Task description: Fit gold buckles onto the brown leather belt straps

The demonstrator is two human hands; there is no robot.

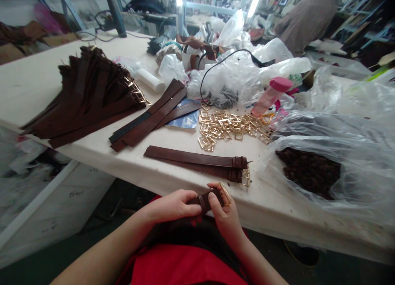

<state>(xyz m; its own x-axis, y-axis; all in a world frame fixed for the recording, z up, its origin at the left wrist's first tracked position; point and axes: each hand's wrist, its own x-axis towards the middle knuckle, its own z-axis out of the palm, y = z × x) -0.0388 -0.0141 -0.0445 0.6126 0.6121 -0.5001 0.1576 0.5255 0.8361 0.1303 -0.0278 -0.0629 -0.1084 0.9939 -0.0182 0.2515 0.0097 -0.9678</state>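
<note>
A brown leather belt strap (203, 201) with a gold buckle (225, 193) at its end is held in front of my lap, just off the table's edge. My left hand (175, 205) pinches the strap by its loop. Closer to the buckle, my right hand (224, 209) grips the same strap, thumb on top. Just beyond them, two brown straps (194, 158) with gold buckles lie on the table. Behind those is a heap of loose gold buckles (228, 124). The rest of the held strap is hidden below my hands.
A large fanned pile of brown straps (95, 91) lies at left, with several loose straps (154, 114) beside it. To the right, a clear plastic bag (354, 165) holds small dark brown pieces. A pink bottle (268, 98) leans among plastic bags. Another person (305, 22) is at the back.
</note>
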